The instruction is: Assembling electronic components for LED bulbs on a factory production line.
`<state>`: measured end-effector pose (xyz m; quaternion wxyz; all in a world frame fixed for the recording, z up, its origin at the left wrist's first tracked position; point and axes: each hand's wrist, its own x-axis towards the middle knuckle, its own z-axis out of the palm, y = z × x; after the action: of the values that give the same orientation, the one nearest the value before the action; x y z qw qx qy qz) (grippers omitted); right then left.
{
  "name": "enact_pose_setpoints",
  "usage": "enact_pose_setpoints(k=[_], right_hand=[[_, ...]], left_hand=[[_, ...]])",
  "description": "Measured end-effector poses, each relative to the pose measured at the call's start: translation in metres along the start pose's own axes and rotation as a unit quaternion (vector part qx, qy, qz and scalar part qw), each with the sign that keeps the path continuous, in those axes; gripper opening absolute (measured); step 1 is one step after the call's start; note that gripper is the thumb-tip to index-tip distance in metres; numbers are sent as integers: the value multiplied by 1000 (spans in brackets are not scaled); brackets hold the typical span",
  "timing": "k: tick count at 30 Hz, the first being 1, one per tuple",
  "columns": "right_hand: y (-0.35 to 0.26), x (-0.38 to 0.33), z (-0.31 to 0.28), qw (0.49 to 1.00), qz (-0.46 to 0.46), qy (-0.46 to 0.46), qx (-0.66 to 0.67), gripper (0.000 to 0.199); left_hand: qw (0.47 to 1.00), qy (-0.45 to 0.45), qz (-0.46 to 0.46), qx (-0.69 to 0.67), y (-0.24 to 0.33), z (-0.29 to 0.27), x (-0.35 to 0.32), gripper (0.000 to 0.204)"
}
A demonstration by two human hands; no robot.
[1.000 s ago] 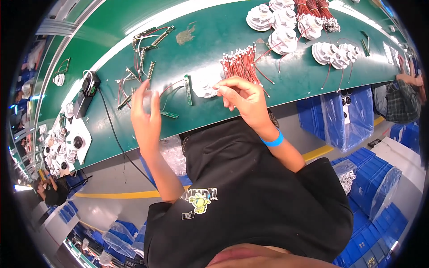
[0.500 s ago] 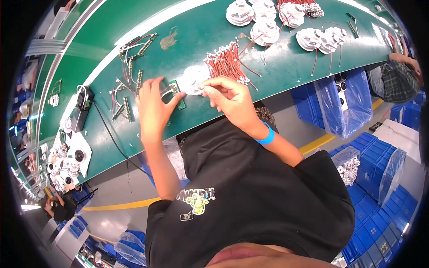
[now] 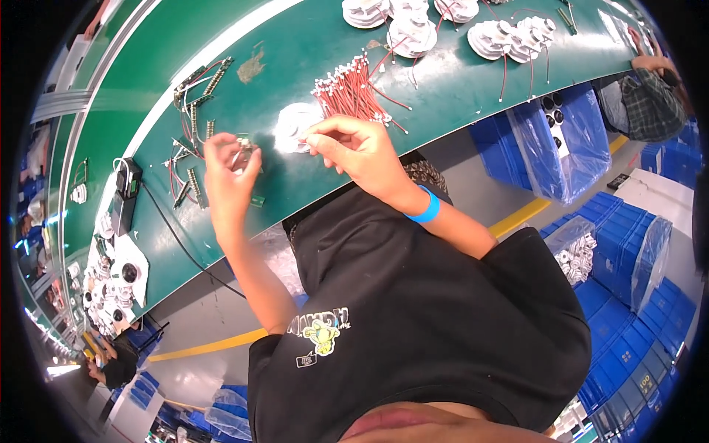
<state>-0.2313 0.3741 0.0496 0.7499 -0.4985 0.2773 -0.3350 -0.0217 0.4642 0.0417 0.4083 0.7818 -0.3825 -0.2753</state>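
Observation:
A small green circuit board (image 3: 244, 140) shows at the fingertips of my left hand (image 3: 227, 177); its thumb and fingers are closed on it, slightly blurred. To the right, my right hand (image 3: 360, 153), with a blue band at the wrist, has thumb and index finger pinched together. Whatever lies in that pinch is too small to make out. Those fingertips are at the right edge of a white round housing (image 3: 289, 131) lying on the bench. Just beyond the right hand lies a bundle of red wires (image 3: 347, 90) with white connectors. Another small green piece (image 3: 257, 201) lies below my left hand.
Strips of boards with wires (image 3: 193, 118) lie at the left of the green bench (image 3: 284, 188). More white housings (image 3: 411, 35) stand at the far side. A black power box (image 3: 128, 177) trails a cable. Blue crates (image 3: 509, 162) are at right; another person (image 3: 650, 103) sits beyond.
My left hand has drawn in its spread fingers and moved left from the white housing, with the circuit board in them. My right hand keeps its pinch by the housing. The view has shifted.

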Motion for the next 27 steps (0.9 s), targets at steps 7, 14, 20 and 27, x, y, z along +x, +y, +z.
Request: enact_pose_setpoints(k=[7,14,20,27], right_hand=[[-1,2,-2,1000,19,-12,-1,18],[-2,8,-8,990,75,-83,88,23],[0,10,-9,984,83,-106,114,24],[-1,11,-9,983,98,-118,100,22]], left_hand=[[979,66,83,-176,7,-7,4,36],[956,30,77,-283,3,-1,-2,33],[902,-65,27,-425,8,-3,-10,59],[909,-49,-28,-412,12,-3,-26,59]])
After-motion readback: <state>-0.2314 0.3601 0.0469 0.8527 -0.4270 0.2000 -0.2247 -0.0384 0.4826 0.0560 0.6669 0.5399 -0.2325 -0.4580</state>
